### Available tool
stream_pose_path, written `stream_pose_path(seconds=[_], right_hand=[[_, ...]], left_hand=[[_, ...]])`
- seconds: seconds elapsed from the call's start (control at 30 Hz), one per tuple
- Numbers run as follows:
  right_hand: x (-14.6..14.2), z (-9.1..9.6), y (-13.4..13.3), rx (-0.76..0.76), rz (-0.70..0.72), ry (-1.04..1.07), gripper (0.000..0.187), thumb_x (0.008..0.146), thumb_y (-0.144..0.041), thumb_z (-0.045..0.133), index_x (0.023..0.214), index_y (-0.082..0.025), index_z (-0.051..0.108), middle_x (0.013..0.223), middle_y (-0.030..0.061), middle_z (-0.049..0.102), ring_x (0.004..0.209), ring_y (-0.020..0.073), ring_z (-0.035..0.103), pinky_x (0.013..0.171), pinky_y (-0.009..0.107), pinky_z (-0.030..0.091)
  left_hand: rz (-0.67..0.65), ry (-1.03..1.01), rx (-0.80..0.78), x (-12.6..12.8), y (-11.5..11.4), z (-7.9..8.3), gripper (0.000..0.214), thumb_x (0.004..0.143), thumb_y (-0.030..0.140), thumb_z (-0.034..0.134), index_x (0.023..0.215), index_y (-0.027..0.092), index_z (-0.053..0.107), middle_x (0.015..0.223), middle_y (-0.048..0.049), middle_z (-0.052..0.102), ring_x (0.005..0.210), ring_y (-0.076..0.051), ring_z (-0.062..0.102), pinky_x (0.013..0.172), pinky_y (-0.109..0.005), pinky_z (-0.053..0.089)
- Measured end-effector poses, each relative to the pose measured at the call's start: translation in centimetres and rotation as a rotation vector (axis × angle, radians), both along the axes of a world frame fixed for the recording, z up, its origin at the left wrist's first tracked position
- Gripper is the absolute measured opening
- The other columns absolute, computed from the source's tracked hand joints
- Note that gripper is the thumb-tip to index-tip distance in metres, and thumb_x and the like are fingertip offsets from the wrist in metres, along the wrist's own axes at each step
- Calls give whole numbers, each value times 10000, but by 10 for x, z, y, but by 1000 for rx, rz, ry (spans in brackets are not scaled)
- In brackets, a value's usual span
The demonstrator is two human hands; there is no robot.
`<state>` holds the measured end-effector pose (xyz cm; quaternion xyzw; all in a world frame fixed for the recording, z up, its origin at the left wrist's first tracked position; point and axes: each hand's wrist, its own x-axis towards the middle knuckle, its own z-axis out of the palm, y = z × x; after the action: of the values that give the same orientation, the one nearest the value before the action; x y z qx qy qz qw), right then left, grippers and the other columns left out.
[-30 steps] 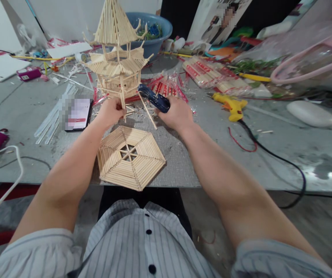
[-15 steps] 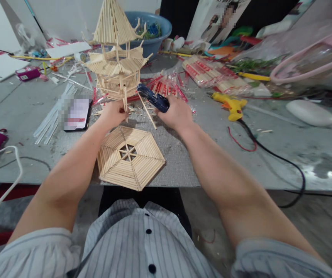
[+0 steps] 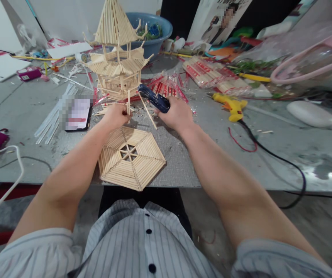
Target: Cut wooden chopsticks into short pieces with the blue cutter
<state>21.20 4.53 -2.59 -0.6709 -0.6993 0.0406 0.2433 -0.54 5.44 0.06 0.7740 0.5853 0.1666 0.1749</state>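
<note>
My left hand (image 3: 119, 116) is closed on short wooden sticks (image 3: 128, 101), pinched upright between thumb and fingers. In my right hand (image 3: 179, 113) is a dark blue hand tool (image 3: 154, 99) with thick curved handles; I cannot make out its jaws. One longer stick (image 3: 148, 112) slants over the table just below the tool. Beyond both hands stands a tiered pagoda model (image 3: 119, 63) of wooden sticks with upturned roof corners. Nearer my body, a flat hexagonal stick panel (image 3: 137, 170) with a spoked opening at its middle lies by the table edge, partly behind my left forearm.
A phone (image 3: 79, 113) and clear glue sticks (image 3: 53, 116) lie to the left. A yellow glue gun (image 3: 232, 106), its black cord trailing, and a white mouse-shaped object (image 3: 310, 114) lie right. Bagged sticks (image 3: 212, 75) and a blue basin (image 3: 157, 33) are farther back.
My left hand has shifted slightly right, and the upright sticks in it are a little lower and farther from the pagoda. My right hand and the blue tool have stayed nearly still.
</note>
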Motion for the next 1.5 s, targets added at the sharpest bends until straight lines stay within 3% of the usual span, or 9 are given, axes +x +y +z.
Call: stream_pose_path(seconds=[0.23,0.47,0.73,0.8,0.9,1.03,1.17,1.3,1.5], right_hand=[[0,1,0,-3,6,-4,521,820,-414,581,1267,-146,576,1187,178,651,1102,351,607,909,486,474],[-1,2,-1,15,4,16,506,803,-392,605,1231,-122,593,1150,192,662,1077,367,616,891,495,477],[0,-3,2,59,26,66,485,789,-379,626,1206,-131,606,1126,191,668,1059,369,620,884,515,475],[2,-4,3,91,44,113,452,776,-375,642,1168,-150,614,1101,171,676,1047,354,623,880,507,480],[3,-5,4,131,84,228,307,777,-375,648,1023,-193,630,976,110,689,978,315,636,857,485,494],[-2,-5,1,160,255,558,218,815,-430,631,802,-218,584,716,24,596,790,219,615,776,410,525],[-17,-4,-7,118,416,849,291,772,-489,676,766,-222,559,661,-10,550,663,166,570,693,381,534],[-30,2,-19,84,514,913,279,723,-448,722,787,-217,579,736,-6,589,717,167,593,755,404,538],[-36,4,-23,56,469,1004,227,718,-365,727,802,-224,570,805,-12,604,818,174,604,835,418,532]], left_hand=[[-29,-28,-18,0,3,-5,189,753,170,615,891,136,739,782,-25,715,703,-134,618,704,-245,451],[-22,-98,87,-4,7,-9,136,735,174,597,807,137,707,730,-25,685,706,-147,607,695,-255,441],[-74,-35,136,-3,8,-13,78,726,151,600,655,151,633,640,1,616,687,-144,574,720,-273,437],[-69,-107,74,-1,5,-10,71,723,119,608,658,148,611,606,16,582,643,-124,559,706,-267,446],[-77,-392,-97,3,-2,-4,83,746,79,599,692,139,582,599,34,550,573,-83,545,651,-236,472],[-105,-702,-300,12,-13,6,120,747,42,631,687,126,569,599,36,543,533,-53,533,608,-205,496],[-151,-753,-475,18,-23,13,140,736,11,637,669,122,584,585,38,560,521,-47,544,584,-190,498],[-218,-716,-567,20,-29,15,157,727,26,661,633,129,589,560,46,562,512,-46,549,598,-193,502],[-289,-651,-613,20,-32,13,154,719,58,685,620,139,598,540,49,557,511,-48,563,585,-181,483]])
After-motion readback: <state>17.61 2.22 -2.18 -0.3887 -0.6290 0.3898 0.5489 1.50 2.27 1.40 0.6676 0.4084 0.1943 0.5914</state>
